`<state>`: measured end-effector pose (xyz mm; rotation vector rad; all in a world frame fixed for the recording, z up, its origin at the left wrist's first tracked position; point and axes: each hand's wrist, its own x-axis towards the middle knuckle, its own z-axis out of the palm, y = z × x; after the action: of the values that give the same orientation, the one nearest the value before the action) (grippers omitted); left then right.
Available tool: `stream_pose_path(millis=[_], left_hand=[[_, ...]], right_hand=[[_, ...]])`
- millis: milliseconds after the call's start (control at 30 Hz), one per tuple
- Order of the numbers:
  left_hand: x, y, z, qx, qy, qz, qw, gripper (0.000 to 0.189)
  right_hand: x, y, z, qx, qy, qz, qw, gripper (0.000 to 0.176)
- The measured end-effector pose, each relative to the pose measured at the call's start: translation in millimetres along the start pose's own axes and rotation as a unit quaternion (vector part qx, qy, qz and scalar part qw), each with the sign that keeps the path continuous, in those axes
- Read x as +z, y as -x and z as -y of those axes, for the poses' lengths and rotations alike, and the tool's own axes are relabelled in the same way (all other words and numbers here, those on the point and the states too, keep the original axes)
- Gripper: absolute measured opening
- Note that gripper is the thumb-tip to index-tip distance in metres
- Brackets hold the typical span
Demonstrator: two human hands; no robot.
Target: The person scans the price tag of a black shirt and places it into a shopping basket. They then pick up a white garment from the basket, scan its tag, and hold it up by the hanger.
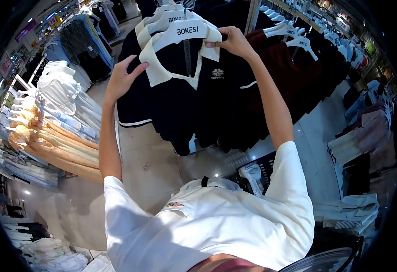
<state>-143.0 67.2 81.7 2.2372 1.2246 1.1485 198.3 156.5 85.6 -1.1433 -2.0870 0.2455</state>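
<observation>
A dark navy shirt (176, 106) with a white collar (158, 75) hangs on a white hanger (180, 35) marked BOKESI. My right hand (234, 41) pinches the right side of the collar near the hanger's end, thumb below and fingers above. At the collar's left edge is my left hand (128, 78), its thumb and fingers spread apart, the thumb tip close to or touching the collar. A pale emblem (217, 73) shows on the shirt's chest. Behind this shirt more white hangers and collars are lined up.
Dark red garments (293, 68) on white hangers are at the right. A rack of orange dresses (49, 140) and white clothes (62, 86) stands at the left. Below, a black crate (265, 170) holds something white on the tiled floor (139, 158). More clothes hang at the far right.
</observation>
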Motion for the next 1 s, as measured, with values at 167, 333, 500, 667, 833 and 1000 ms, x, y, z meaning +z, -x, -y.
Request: stream_pose_path(millis=[167,333,500,667,833,1000], left_hand=[[-2.3,0.7,1.9,-0.017,0.013,0.016,1.000,0.041],[-4.1,11.9,-1.0,0.009,-0.115,-0.085,0.990,0.039],[1.3,48.5,-14.2,0.098,-0.130,-0.295,0.941,0.022],[55.3,125.8,14.8,-0.013,0.065,-0.268,0.961,0.009],[151.7,175.0,11.4,-0.143,0.155,-0.001,0.978,0.008],[234.4,229.6,22.4,-0.218,0.252,0.219,0.917,0.013]], right_hand=[[-11.0,5.5,10.2,-0.038,-0.007,0.000,0.999,0.048],[-22.5,33.7,4.6,-0.062,0.064,-0.043,0.995,0.055],[-42.3,91.0,18.8,-0.062,0.032,-0.137,0.988,0.040],[-15.9,193.4,34.2,0.115,-0.108,-0.213,0.964,0.023],[50.5,332.6,40.9,0.361,-0.122,-0.186,0.906,0.020],[92.5,455.7,79.1,0.553,-0.104,-0.156,0.812,0.020]])
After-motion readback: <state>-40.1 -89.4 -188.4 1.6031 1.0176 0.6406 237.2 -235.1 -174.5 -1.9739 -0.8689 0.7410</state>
